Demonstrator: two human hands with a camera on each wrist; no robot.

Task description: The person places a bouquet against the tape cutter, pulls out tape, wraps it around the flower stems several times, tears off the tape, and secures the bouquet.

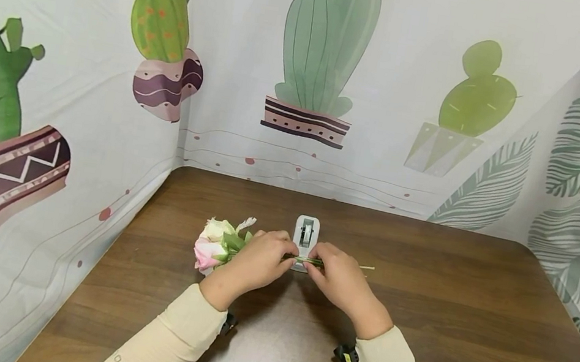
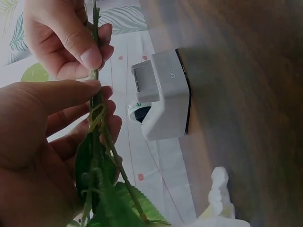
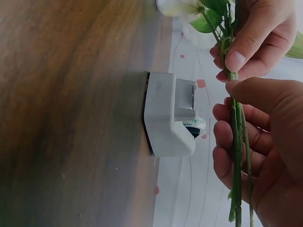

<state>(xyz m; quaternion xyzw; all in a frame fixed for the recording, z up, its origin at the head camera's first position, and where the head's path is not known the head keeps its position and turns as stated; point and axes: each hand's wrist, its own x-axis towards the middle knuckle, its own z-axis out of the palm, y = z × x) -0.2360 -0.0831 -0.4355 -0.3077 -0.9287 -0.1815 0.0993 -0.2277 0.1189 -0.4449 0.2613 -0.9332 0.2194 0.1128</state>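
Observation:
A small bunch of flowers (image 1: 210, 250) with pink and cream-white roses lies sideways in the two hands, blooms to the left. My left hand (image 1: 264, 258) pinches its green stems (image 3: 236, 156) just below the leaves (image 2: 128, 201). Close beside it, my right hand (image 1: 340, 276) grips the same stems farther down, thumb on top, with the cut ends sticking out to the right. Between the thumbs the stems have a pale, shiny patch; whether it is tape I cannot tell. Just beyond the hands stands a white tape dispenser (image 2: 170, 94) with a tape roll (image 3: 195, 126) in it.
The brown wooden table (image 1: 445, 302) extends around the hands on both sides. Behind and to the left hangs a white cloth (image 1: 232, 74) printed with cacti and leaves. Dark wrist devices (image 1: 346, 354) sit below the sleeves.

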